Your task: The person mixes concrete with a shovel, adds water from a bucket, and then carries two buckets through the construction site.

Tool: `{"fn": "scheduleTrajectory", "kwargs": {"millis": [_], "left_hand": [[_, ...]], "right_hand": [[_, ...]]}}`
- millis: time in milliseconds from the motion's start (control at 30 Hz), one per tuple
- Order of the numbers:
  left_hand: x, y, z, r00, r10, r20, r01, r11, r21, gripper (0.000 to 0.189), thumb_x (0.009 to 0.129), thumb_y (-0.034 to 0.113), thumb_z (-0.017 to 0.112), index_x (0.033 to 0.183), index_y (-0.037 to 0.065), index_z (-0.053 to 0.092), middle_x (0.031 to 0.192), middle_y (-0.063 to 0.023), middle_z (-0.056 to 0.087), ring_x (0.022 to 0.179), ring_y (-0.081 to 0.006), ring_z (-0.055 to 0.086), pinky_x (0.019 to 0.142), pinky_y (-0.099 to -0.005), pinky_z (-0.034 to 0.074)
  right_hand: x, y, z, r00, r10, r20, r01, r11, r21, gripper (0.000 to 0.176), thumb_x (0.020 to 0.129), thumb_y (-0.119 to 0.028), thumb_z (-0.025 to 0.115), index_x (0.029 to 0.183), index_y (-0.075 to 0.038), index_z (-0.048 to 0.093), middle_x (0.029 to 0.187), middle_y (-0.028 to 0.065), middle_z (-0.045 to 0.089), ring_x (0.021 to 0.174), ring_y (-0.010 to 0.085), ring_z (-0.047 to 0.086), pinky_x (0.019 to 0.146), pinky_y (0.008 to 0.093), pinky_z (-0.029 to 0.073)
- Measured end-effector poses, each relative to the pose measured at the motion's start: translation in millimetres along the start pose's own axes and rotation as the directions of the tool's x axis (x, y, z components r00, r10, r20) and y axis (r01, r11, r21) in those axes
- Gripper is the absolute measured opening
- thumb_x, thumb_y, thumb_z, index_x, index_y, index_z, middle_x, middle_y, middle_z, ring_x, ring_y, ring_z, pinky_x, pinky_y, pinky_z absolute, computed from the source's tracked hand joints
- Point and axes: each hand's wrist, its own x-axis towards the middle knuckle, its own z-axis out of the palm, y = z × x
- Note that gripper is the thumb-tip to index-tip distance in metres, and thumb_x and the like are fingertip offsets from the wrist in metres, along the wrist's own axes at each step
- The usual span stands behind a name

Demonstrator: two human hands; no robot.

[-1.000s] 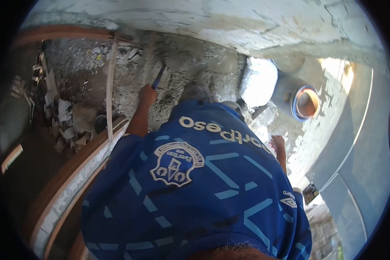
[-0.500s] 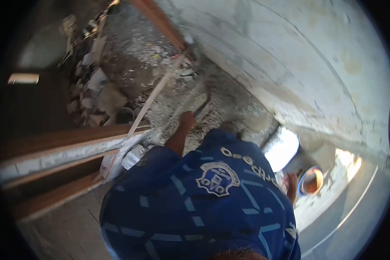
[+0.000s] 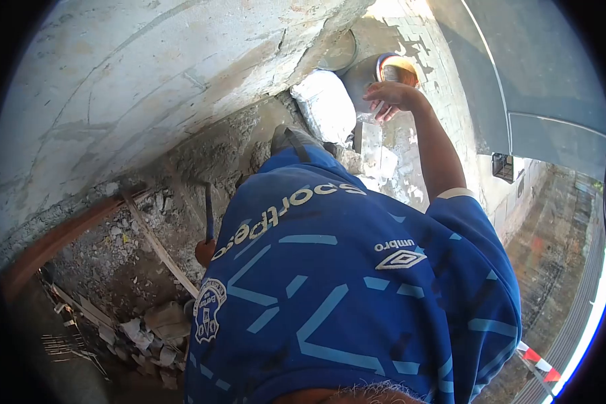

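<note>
Blue shirt [image 3: 343, 296] cloth is shown nearest. At its edge the left hand [image 3: 205, 251], partly hidden, is closed round a dark tool handle [image 3: 209, 205] above rubble [image 3: 124, 266]. Farther off, the right hand [image 3: 390, 97] is held open and empty, just beside an orange-rimmed bucket [image 3: 398, 66], with a white sack [image 3: 326, 104] near it.

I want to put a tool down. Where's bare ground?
Bare: paving beside the bucket, past the right hand. Crowded: rubble by the slat, and the gritty strip under the wall, where the left hand holds a tool.
</note>
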Motion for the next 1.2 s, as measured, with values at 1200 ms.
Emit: {"fn": "scheduleTrajectory", "kwargs": {"millis": [1200], "left_hand": [[-241, 518, -311, -0.378, 0.572, -0.728, -0.902, -0.052, 0.428, 0.027, 0.091, 0.003, 0.073, 0.116, -0.007, 0.065, 0.124, -0.0193, 0.066, 0.111, -0.0282, 0.065, 0.095, -0.0391, 0.054]], "right_hand": [[134, 265, 52, 0.92, 0.068, -0.387, -0.057, 0.998, 0.039, 0.038, 0.084, -0.029, 0.071, 0.107, 0.001, 0.069, 0.095, 0.0154, 0.071, 0.085, 0.0299, 0.071, 0.069, 0.0454, 0.058]]}}
